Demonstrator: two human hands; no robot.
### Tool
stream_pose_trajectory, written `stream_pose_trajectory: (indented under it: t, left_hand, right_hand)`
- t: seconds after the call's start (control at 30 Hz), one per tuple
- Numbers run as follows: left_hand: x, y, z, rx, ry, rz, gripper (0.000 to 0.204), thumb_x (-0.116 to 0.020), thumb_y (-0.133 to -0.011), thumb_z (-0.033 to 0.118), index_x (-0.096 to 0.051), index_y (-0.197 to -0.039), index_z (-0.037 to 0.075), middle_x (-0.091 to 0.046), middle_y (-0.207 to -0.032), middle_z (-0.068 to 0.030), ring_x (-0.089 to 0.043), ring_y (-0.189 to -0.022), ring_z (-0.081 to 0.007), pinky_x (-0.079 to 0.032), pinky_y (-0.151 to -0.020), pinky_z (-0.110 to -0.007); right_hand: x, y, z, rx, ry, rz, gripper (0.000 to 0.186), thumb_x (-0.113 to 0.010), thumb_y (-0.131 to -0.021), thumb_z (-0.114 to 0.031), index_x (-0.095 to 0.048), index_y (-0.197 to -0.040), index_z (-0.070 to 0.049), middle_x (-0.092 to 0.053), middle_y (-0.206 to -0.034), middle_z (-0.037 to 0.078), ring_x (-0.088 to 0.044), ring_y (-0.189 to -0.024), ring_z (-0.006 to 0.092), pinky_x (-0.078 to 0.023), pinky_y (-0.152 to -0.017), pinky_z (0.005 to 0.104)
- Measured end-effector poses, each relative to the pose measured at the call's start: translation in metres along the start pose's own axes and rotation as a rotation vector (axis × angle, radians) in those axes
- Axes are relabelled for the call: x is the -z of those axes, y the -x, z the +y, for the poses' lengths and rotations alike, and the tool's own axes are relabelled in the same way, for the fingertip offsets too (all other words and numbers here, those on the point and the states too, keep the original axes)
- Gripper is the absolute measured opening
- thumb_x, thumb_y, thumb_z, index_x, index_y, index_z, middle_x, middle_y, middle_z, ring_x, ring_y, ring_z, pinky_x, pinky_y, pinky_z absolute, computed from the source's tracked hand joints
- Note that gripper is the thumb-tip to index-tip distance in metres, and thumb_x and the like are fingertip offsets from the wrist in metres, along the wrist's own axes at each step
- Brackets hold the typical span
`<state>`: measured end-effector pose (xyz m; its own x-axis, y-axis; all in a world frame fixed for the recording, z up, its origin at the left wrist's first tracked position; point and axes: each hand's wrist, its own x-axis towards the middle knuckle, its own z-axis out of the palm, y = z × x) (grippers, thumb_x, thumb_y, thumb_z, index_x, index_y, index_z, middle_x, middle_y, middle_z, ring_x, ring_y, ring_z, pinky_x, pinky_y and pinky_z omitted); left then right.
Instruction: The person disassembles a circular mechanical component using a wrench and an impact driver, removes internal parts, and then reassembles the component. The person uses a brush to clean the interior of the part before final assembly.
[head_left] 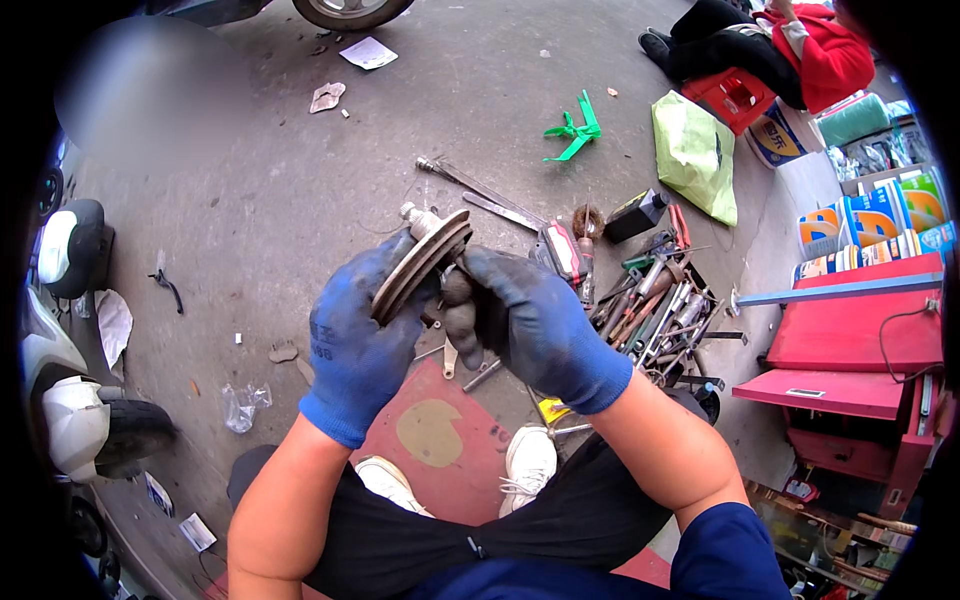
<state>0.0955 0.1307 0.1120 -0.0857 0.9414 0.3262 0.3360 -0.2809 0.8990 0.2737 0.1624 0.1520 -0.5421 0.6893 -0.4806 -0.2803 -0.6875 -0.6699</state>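
Note:
My gloved left hand [355, 330] is wrapped round a worn, grooved metal pulley [425, 262], held tilted on edge in front of me. A short metal hub [418, 217] sticks out from its upper left face. On the pulley's right side, my gloved right hand [545, 325] has its fingers curled in against the back face and rim. Its fingertips are partly hidden, so I cannot see whether they pinch a smaller part there. Both gloves are blue, with dark, greasy palms and fingers.
Right of my hands lies a heap of wrenches and sockets [665, 310], with a cordless power tool [562, 252], a black bottle [636, 215] and a long-handled ratchet [480, 188] nearby. A red tool cabinet [850, 330] stands far right. A seated person [820, 55] is at upper right.

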Motion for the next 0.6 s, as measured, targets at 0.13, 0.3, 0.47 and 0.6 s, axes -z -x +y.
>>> stream_pose_trajectory:
  t: [0.13, 0.3, 0.47, 0.6]
  left_hand:
    - [0.005, -0.005, -0.007, -0.061, -0.155, 0.002, 0.041, -0.071, -0.078, -0.003, -0.063, -0.119, 0.002, -0.069, -0.108, -0.0175, -0.070, -0.095, -0.0290, -0.056, -0.079, -0.036]
    - [0.004, -0.008, -0.003, 0.011, -0.049, 0.012, 0.040, -0.073, -0.077, -0.002, -0.064, -0.116, 0.003, -0.069, -0.109, -0.0164, -0.070, -0.097, -0.0295, -0.055, -0.082, -0.037]
    - [0.011, -0.009, -0.010, -0.094, -0.126, 0.043, 0.044, -0.073, -0.075, -0.004, -0.064, -0.117, 0.005, -0.069, -0.108, -0.0157, -0.069, -0.096, -0.0306, -0.054, -0.082, -0.038]
    - [0.010, -0.010, -0.010, -0.191, -0.158, 0.059, 0.047, -0.071, -0.074, -0.006, -0.063, -0.119, 0.006, -0.068, -0.109, -0.0157, -0.067, -0.095, -0.0330, -0.053, -0.081, -0.040]
  right_hand:
    - [0.003, -0.004, -0.001, 0.138, 0.490, 0.137, 0.028, -0.053, -0.101, -0.031, -0.059, -0.099, -0.004, -0.059, -0.076, 0.002, -0.058, -0.066, 0.0135, -0.048, -0.058, 0.0296]
    - [0.012, -0.004, -0.003, 0.010, 0.187, 0.097, 0.031, -0.055, -0.099, -0.032, -0.062, -0.100, -0.002, -0.065, -0.083, 0.006, -0.061, -0.066, 0.0138, -0.049, -0.059, 0.0279]
    - [0.010, -0.006, 0.001, 0.698, 1.042, 0.195, 0.018, -0.061, -0.095, -0.020, -0.061, -0.096, -0.002, -0.062, -0.079, 0.009, -0.060, -0.068, 0.0235, -0.048, -0.060, 0.0345]
    - [0.003, -0.007, 0.006, 0.897, 1.449, 0.290, 0.017, -0.062, -0.094, -0.018, -0.060, -0.096, -0.001, -0.061, -0.077, 0.011, -0.060, -0.069, 0.0268, -0.047, -0.061, 0.0375]
